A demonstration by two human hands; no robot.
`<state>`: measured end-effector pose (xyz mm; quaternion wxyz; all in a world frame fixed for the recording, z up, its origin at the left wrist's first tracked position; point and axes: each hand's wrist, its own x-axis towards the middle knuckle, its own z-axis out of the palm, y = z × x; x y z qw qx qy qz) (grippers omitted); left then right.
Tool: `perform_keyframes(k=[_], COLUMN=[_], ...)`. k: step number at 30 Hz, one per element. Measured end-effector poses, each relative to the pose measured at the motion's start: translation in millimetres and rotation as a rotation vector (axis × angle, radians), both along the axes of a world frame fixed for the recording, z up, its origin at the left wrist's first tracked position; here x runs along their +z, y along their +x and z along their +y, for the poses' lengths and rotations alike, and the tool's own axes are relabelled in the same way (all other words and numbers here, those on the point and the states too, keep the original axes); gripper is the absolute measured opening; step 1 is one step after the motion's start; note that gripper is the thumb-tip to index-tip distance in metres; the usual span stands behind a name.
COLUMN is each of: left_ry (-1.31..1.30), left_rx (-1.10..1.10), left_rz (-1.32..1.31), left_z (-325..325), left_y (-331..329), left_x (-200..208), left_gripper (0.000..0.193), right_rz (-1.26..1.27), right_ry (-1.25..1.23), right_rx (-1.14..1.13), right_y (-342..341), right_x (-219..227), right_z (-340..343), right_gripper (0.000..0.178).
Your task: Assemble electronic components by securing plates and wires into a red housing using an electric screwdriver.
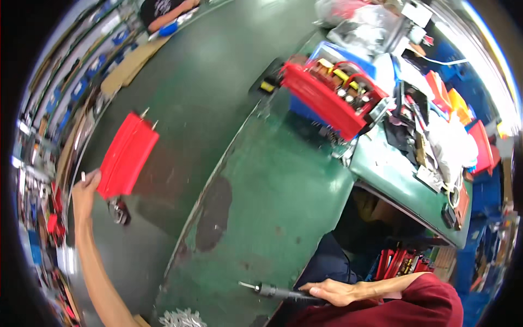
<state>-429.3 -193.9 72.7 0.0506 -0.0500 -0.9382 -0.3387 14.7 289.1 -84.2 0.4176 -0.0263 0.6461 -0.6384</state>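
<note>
My left hand (86, 192) is stretched out to the far left, its fingers closed on the near end of a long red part (128, 158) with a lengthwise ridge. Two thin metal pins stick out of the part's far end. A dark and silvery metal piece (119, 211) is by its near end; I cannot tell whether it is attached. In my right hand (332, 292), near the table's front edge, is a dark power screwdriver (275, 291). Its metal bit points left over the green table, touching nothing.
A pile of small silvery pieces (182, 318) lies at the bottom edge. Farther off, a red bin (327, 98) holds assorted parts beside a black object (267, 79). Clutter covers the right-hand table (392, 180). Another person's arm (173, 15) rests at the far edge.
</note>
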Motion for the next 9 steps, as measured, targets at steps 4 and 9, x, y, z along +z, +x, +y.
perform_keyframes(k=[4,9], left_ry=[-0.403,-0.502], left_rx=[0.245,-0.047], left_rz=[0.196,0.266], left_z=[60,229], left_y=[-19,42], left_x=[22,30], left_gripper=[0.039,0.045], right_rz=[-0.029,-0.039], right_ry=[-0.005,0.005], right_rx=[-0.074,-0.106], right_y=[-1,4], right_x=[4,2], right_z=[5,13], right_gripper=[0.063,0.062])
